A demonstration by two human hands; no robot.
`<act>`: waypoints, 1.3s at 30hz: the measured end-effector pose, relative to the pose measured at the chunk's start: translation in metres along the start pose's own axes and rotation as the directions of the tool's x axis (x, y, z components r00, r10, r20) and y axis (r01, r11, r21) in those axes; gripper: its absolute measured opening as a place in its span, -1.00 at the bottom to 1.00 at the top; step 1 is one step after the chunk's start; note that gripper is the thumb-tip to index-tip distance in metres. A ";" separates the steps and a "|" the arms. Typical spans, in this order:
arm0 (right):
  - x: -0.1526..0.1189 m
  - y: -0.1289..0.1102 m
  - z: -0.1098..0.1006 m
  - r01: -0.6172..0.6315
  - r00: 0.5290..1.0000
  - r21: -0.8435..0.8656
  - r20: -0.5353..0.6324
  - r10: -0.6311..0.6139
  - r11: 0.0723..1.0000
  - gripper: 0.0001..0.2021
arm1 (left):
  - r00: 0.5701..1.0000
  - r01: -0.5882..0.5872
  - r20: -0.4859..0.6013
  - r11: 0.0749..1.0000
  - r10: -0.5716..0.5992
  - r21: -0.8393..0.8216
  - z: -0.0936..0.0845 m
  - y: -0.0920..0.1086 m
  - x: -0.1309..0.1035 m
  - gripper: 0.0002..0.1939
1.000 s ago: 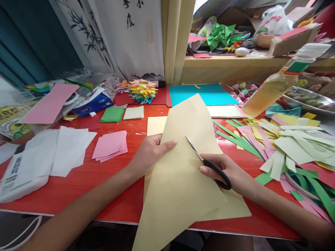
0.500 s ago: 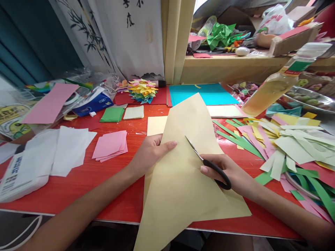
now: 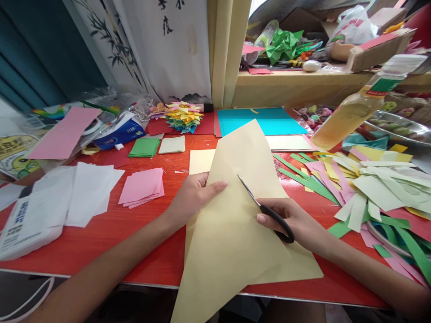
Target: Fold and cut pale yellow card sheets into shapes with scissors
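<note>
A large pale yellow sheet of paper (image 3: 232,242) rises tilted over the front of the red table. My left hand (image 3: 195,197) pinches its left edge, thumb on top and the other fingers behind. Black-handled scissors (image 3: 274,220) are gripped in my right hand (image 3: 291,220). One steel blade lies over the face of the sheet, pointing up and left; the other blade is hidden behind the paper. More yellow paper (image 3: 299,264) lies flat beneath the raised sheet, reaching the table's front edge.
Pink squares (image 3: 143,186), green squares (image 3: 144,147) and white sheets (image 3: 89,193) lie to the left. Paper strips (image 3: 380,184) heap up on the right, near a tilted-looking bottle (image 3: 357,112). Behind are blue sheets (image 3: 259,120) and a folded-paper ball (image 3: 183,117).
The scissors and my right hand have shifted very slightly to the left and up along the sheet. My left hand stays almost where it was.
</note>
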State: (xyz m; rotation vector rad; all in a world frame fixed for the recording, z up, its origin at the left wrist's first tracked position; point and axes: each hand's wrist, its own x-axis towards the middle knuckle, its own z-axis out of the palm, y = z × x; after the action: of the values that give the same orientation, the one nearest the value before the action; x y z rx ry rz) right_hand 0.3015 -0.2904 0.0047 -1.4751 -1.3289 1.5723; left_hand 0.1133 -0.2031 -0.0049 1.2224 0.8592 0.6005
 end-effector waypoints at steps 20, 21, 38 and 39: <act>0.002 0.002 0.001 -0.023 0.998 0.100 0.058 0.018 0.995 -0.76 | 1.000 0.011 -0.009 1.000 -0.011 0.019 -0.001 -0.001 0.002 -0.66; 0.002 0.002 0.001 -0.023 0.998 0.102 0.057 0.017 0.995 -0.76 | 1.000 0.014 -0.011 1.000 -0.014 0.019 -0.001 -0.001 0.002 -0.66; 0.002 0.004 0.001 0.006 1.000 -0.018 -0.012 -0.006 1.000 -0.60 | 0.992 0.077 0.097 0.997 -0.077 0.003 0.002 -0.001 0.001 -0.67; 0.002 0.004 0.001 0.008 1.000 -0.022 -0.014 -0.008 1.000 -0.60 | 0.992 0.078 0.096 0.997 -0.077 -0.003 0.002 -0.001 0.001 -0.68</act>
State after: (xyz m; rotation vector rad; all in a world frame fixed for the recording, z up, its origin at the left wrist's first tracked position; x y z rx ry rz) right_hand 0.3008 -0.2905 -0.0001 -1.4893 -1.3465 1.5443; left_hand 0.1156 -0.2040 -0.0062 1.1967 0.8196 0.4784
